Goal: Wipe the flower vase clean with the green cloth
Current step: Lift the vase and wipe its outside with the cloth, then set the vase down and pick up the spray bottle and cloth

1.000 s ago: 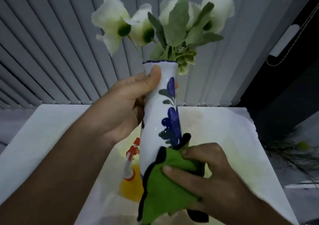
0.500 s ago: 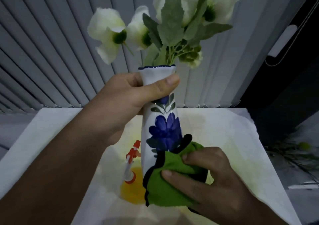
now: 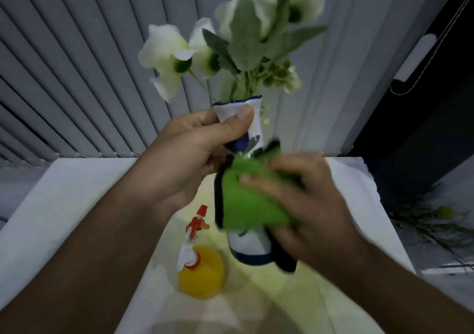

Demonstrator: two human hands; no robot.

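A tall white vase [image 3: 250, 244] with blue flower painting and a blue rim is held in the air above the table. White flowers with green leaves [image 3: 241, 44] stand in it. My left hand [image 3: 189, 154] grips the vase's neck just under the rim, thumb across the front. My right hand [image 3: 300, 205] presses the green cloth [image 3: 243, 200], edged in black, against the middle of the vase. The cloth covers most of the painted body; only the neck and the base show. The right hand is blurred.
A yellow spray bottle [image 3: 200, 272] with a red and white trigger head stands on the white-covered table [image 3: 64, 205], below and left of the vase. Grey vertical blinds [image 3: 77, 64] hang behind. Dark plant stems [image 3: 431, 221] lie off the table's right side.
My right hand has slid the green cloth up from the lower part of the vase to its middle. The vase has turned in my left hand and tilted a little.
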